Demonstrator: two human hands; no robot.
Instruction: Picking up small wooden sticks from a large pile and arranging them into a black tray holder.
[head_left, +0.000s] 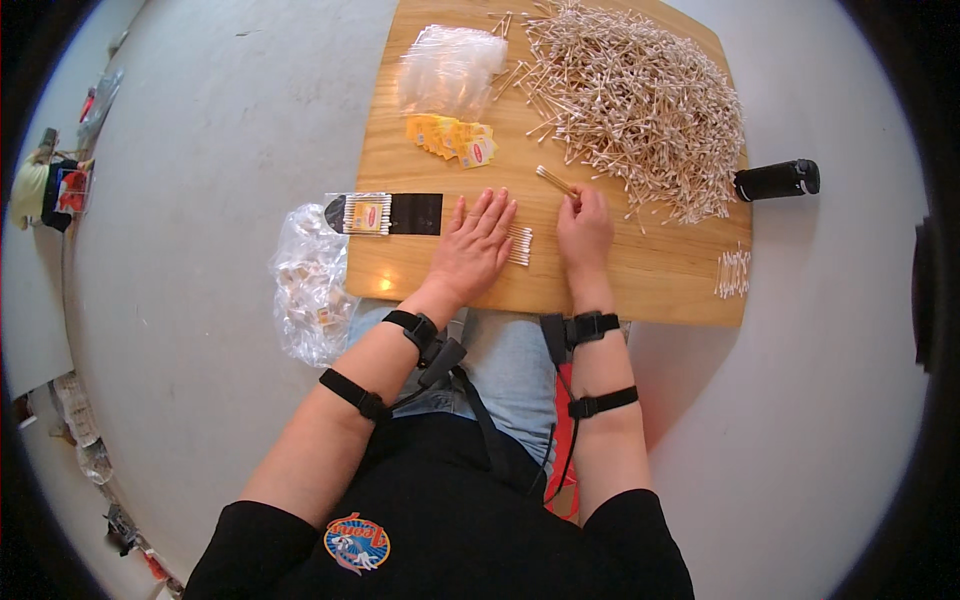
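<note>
Bottom of frame: person's black shirt and both forearms, each with black straps at wrist and forearm; blue jeans just under the table edge.

Left hand (pixel 473 245) at centre frame, lying flat on the wooden table (pixel 650 285), palm down, fingers spread and straight, gripping nothing; its fingertips cover the left end of a small row of cotton swabs (pixel 520 245) lined up side by side on the table, between the two hands.

Right hand (pixel 585 228) just right of that row, fingers curled; fingertips pinch a small bundle of swabs (pixel 555 181) that sticks out toward the upper left, tilted; grip is narrow, closed on the bundle.

Left of centre: black card (pixel 410 213) on the table's left edge with a packed set of swabs (pixel 367 213) on it; beside it, off the table on the grey floor, a clear plastic bag (pixel 308 280) of filled packets.

Lower right of the table: small separate batch of swabs (pixel 733 272) near the right edge.

Upper centre: stack of yellow labels (pixel 452 137); above it a heap of empty clear bags (pixel 452 68).

Upper right: big loose pile of swabs (pixel 640 100) covering most of the far table; its near edge lies just beyond the right hand; black cylinder (pixel 777 180) on the floor at the table's right edge.
</note>
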